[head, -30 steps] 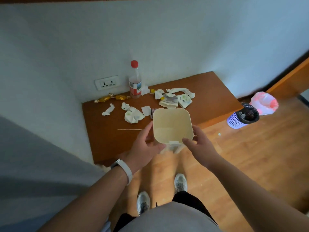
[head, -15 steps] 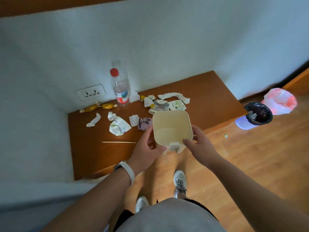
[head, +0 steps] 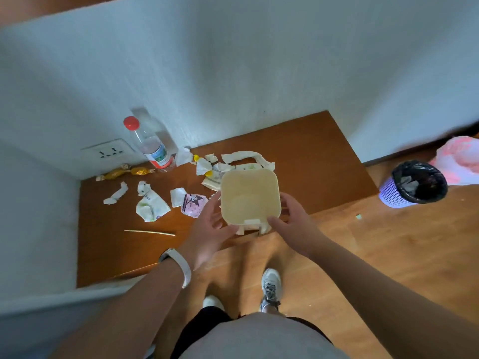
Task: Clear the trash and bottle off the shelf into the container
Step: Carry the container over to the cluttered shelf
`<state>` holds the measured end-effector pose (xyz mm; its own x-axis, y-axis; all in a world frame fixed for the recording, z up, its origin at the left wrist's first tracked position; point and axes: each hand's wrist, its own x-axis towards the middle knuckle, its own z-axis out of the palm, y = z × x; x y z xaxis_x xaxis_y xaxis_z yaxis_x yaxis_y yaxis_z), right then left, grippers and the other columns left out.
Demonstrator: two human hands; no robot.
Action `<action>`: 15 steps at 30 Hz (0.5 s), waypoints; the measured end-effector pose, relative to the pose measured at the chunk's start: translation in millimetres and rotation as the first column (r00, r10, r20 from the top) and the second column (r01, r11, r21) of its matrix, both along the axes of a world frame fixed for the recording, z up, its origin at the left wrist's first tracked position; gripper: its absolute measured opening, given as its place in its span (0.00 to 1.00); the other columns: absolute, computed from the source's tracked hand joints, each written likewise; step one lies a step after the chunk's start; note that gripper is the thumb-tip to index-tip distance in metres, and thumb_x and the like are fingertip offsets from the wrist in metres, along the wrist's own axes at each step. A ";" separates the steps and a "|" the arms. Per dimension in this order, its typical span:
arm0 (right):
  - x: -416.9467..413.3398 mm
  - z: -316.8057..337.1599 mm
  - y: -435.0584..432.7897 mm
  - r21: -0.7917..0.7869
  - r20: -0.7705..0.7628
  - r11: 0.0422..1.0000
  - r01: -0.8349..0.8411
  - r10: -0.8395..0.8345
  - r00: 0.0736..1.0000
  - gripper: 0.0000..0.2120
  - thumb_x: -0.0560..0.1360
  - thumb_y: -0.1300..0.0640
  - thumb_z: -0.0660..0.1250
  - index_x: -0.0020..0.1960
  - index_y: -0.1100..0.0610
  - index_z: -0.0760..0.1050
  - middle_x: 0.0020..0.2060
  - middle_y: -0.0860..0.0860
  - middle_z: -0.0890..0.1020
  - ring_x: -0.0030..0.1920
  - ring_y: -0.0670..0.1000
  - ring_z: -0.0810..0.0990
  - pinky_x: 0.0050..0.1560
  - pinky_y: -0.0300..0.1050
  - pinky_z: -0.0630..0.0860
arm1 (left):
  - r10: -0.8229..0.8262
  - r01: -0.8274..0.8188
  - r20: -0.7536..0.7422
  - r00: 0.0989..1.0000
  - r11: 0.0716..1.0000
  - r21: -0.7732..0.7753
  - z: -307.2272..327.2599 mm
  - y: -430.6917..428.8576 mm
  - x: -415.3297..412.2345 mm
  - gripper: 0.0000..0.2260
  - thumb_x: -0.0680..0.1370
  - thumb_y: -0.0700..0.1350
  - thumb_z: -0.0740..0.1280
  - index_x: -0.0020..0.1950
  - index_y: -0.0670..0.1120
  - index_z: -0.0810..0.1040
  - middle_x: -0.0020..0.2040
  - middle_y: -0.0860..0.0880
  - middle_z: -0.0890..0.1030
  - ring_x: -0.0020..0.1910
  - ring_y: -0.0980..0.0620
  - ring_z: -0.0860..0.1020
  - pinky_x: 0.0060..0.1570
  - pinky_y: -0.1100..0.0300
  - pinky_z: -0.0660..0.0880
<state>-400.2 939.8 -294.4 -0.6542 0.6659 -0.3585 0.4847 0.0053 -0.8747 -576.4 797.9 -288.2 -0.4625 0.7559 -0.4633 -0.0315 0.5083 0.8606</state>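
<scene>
Shelf (head: 311, 156) of brown wood, set into the corner of white walls, carries all the litter on its left and middle part, and nothing has gone into the container (head: 250, 195) yet. That cream, square, open-topped bin sits at the shelf's front edge, between both hands; whether its base rests on the wood or hangs just above it I cannot tell. The left hand (head: 210, 229) lies with fairly straight fingers flat against the bin's left wall, pressing rather than clasping, while the right hand (head: 293, 221) curls round the right wall with its thumb at the front lip. A clear plastic bottle (head: 150, 146) with a red cap stands at the back by the wall. Near it lie a long torn paper strip (head: 248, 156), a crumpled white wrapper (head: 151, 207), a pink printed wrapper (head: 193, 204) just beside the left hand, gold candy wrappers (head: 124, 172), a small twisted scrap (head: 116, 194) and a thin stick (head: 149, 232). The likeliest trouble is the bin itself: so close to the edge, it could tip to the floor if let go carelessly or nudged while reaching past. The bottle could be knocked over and roll, and a sweeping motion might push the light scraps off the shelf. Paper partly hidden behind the bin may get missed.
</scene>
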 end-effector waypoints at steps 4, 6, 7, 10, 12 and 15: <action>-6.7 -5.0 4.2 -0.017 0.001 0.999 -0.029 0.029 1.000 0.27 0.73 0.52 0.69 0.69 0.45 0.65 0.61 0.46 0.75 0.57 0.43 0.78 0.59 0.51 0.79 | 0.035 -0.036 0.022 0.999 0.999 0.007 -3.9 1.6 -7.1 0.41 0.73 0.44 0.78 0.80 0.60 0.61 0.74 0.55 0.74 0.73 0.53 0.72 0.74 0.43 0.67; -10.4 -6.7 5.1 -0.021 0.005 0.999 -0.029 0.029 1.000 0.28 0.73 0.53 0.70 0.70 0.46 0.65 0.61 0.45 0.75 0.57 0.44 0.78 0.59 0.51 0.79 | 0.051 -0.051 0.036 0.998 0.999 0.010 -4.6 2.7 -11.2 0.40 0.73 0.43 0.78 0.80 0.59 0.62 0.73 0.55 0.75 0.73 0.53 0.72 0.74 0.41 0.66; -12.2 -7.3 5.0 -0.023 0.008 0.999 -0.027 0.028 1.000 0.28 0.73 0.53 0.70 0.70 0.47 0.65 0.60 0.45 0.75 0.57 0.44 0.78 0.59 0.50 0.79 | 0.056 -0.057 0.037 0.998 0.998 0.010 -5.4 2.5 -13.7 0.40 0.73 0.44 0.78 0.80 0.60 0.63 0.73 0.55 0.75 0.73 0.52 0.72 0.74 0.40 0.66; -16.8 -8.1 4.8 -0.033 0.024 0.999 -0.028 0.029 0.999 0.28 0.74 0.53 0.71 0.71 0.49 0.64 0.59 0.43 0.76 0.56 0.43 0.78 0.59 0.49 0.79 | 0.103 -0.103 0.014 0.995 0.995 0.000 -7.2 0.3 -18.9 0.35 0.72 0.49 0.78 0.77 0.60 0.68 0.71 0.56 0.77 0.71 0.53 0.73 0.71 0.39 0.69; -18.8 -8.6 5.5 -0.021 0.039 0.999 -0.028 0.028 0.999 0.30 0.73 0.50 0.72 0.71 0.49 0.63 0.58 0.42 0.76 0.55 0.44 0.78 0.58 0.49 0.79 | 0.146 -0.147 -0.031 0.989 0.989 -0.022 -8.2 -1.7 -19.1 0.29 0.73 0.53 0.77 0.73 0.59 0.73 0.69 0.57 0.78 0.69 0.53 0.75 0.67 0.42 0.73; -20.7 -9.9 6.3 -0.015 0.060 1.000 -0.027 0.028 0.998 0.33 0.73 0.48 0.72 0.72 0.50 0.62 0.57 0.41 0.75 0.54 0.44 0.78 0.57 0.47 0.79 | 0.243 -0.248 -0.062 0.968 0.963 -0.104 -9.7 -7.0 -7.4 0.22 0.77 0.54 0.73 0.69 0.53 0.76 0.64 0.56 0.80 0.64 0.51 0.78 0.60 0.51 0.75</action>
<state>-420.9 946.1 -304.3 -0.6489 0.6426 -0.4073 0.5363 0.0066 -0.8440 -583.7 790.9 -297.9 -0.6515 0.5620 -0.5096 -0.1268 0.5816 0.8035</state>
